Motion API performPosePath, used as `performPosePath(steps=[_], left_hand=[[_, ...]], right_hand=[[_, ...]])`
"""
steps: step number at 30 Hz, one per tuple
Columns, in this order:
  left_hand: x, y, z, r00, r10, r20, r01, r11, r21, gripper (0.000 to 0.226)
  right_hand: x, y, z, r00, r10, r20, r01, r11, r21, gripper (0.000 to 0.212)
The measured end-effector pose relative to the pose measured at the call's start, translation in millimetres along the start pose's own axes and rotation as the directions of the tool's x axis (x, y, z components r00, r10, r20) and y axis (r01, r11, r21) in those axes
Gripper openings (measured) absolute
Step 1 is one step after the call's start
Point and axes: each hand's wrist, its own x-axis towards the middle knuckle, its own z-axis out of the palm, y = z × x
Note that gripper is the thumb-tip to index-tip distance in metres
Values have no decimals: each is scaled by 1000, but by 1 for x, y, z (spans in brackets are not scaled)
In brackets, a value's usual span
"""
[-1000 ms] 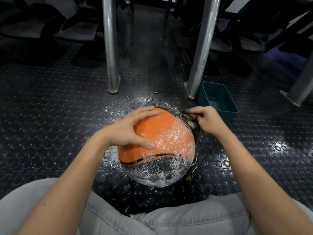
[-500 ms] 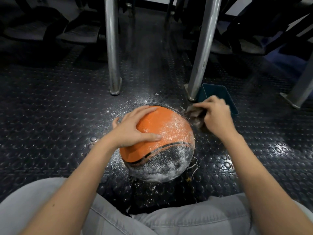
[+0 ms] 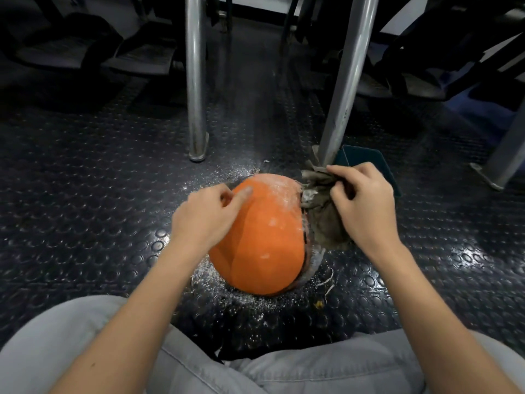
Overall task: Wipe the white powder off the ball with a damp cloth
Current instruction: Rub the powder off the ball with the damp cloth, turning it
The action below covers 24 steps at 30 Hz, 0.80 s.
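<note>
An orange ball [image 3: 264,237] rests on the black studded floor in front of my knees. Its near face is clean orange; white powder clings to its far top and right edge, where a dark panel shows. My left hand [image 3: 206,217] lies on the ball's upper left side, fingers curled against it. My right hand [image 3: 362,206] grips a crumpled grey-brown cloth [image 3: 321,211], pressed against the ball's right side. White powder [image 3: 250,301] is scattered on the floor around the ball.
Two metal legs [image 3: 196,81] [image 3: 345,81] stand just beyond the ball. A dark teal bin [image 3: 369,159] sits behind my right hand. Another metal foot [image 3: 500,169] is at far right. Loose cloth threads [image 3: 326,281] lie right of the ball. My grey trouser knees [image 3: 284,368] fill the bottom.
The ball has been turned so the powdered grey panel went to the right and under; a clean orange face is up. My right hand brought the cloth down along the right side.
</note>
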Motion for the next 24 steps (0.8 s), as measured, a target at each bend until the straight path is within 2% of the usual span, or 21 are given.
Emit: performPosePath(steps=[3,4,8,12,15,17,21,24], left_hand=[[0,-4,3,982,189,-21,-190,974,-123,29],[-2,-2,8,971,238,10,-234,960,-157,35],[-12,6,29,935,324,142,-278,922,-269,84],[-20,14,46,962,215,168,-172,956,-239,103],[-26,24,49,990,129,62,-120,983,-142,99],[-22,25,47,996,77,42,-72,991,-110,93],[-10,12,28,988,11,152,6,994,-107,90],[-10,10,20,974,21,227,24,981,-194,91]], right_hand=[[-8,-4,4,999,-26,-32,25,999,-31,28],[-10,-4,5,998,-40,-42,38,998,-44,28],[-10,-5,0,993,-79,-86,73,995,-71,28],[-16,-7,-10,987,-107,-122,99,993,-71,27],[-41,-5,2,992,-125,-33,121,988,-95,27],[-53,-2,10,997,-74,17,75,996,-44,30],[-50,-3,16,997,-56,43,53,997,61,33],[-41,7,14,1000,-14,23,14,1000,-7,37]])
